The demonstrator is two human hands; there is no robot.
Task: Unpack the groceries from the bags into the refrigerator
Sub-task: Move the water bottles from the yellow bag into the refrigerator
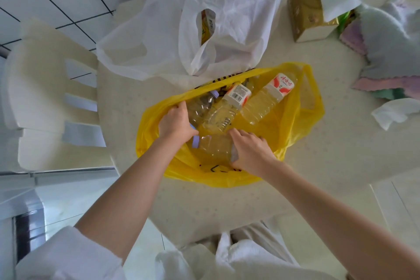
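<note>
A yellow plastic bag (293, 120) lies open on the pale table (318, 154), holding several clear bottles. Two bottles with red-and-white labels (266, 98) lie at the far side. My left hand (175, 123) reaches into the bag's left side, its fingers curled round a clear bottle with a purple cap (200, 107). My right hand (252, 150) grips the base of another purple-capped bottle (213, 145) lying at the near side. A white plastic bag (227, 18) stands behind the yellow one, with a carton showing through its handle hole.
A cream plastic chair (45, 88) stands left of the table. A gold tissue box (306, 11) sits at the back right, with folded cloths (386, 52) and a loose tissue (395, 113) along the right edge. Tiled floor lies at the upper left.
</note>
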